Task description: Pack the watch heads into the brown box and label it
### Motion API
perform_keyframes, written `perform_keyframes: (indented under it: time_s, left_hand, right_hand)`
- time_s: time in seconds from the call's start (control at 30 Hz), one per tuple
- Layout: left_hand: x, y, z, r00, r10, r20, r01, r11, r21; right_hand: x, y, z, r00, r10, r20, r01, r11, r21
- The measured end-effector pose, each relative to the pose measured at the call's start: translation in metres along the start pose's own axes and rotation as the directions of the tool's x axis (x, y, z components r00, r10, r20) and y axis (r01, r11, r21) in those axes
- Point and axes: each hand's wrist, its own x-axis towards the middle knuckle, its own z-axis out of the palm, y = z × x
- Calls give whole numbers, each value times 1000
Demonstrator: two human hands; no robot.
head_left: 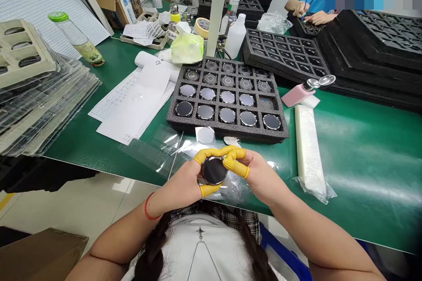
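Observation:
A round watch body with a dark glass face (214, 170) is held over the table's front edge. My left hand (187, 180) grips its left side between finger and thumb, both in yellow finger cots. My right hand (249, 167), also with yellow cots, has its fingertips pressed together at the watch's upper right edge; whether they pinch something small is hidden. Just beyond stands a black foam tray (227, 131) with several round watch bodies in its compartments; one compartment (266, 103) at the right holds no watch. A white square with a round film (205, 135) lies before the tray.
Clear plastic sheets (158, 149) and papers (132, 105) lie left. A pink pump bottle (298, 94) and a wrapped white block (309, 149) are right. Stacked trays (39, 92), a glass bottle (81, 41), a metal post (217, 13) and other people's hands (313, 15) are farther out.

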Motion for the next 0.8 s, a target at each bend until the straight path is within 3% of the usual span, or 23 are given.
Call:
perform_keyframes:
  time_s: [0.53,0.63,0.73,0.8]
  left_hand:
    - [0,2,1,1000,-21,11,21,1000,-20]
    - [0,3,2,1000,-22,1,22,999,-36]
    - [0,3,3,999,-30,-39,29,999,-22]
    - [0,2,2,998,-36,-45,35,999,-16]
  right_hand:
    - [1,3,-3,1000,-15,-3,14,997,-71]
    - [0,4,-5,992,-115,-51,101,970,-223]
    - [-2,7,-6,949,-278,-151,195,889,-413]
    - [-3,10,-3,935,-312,-166,205,863,-462]
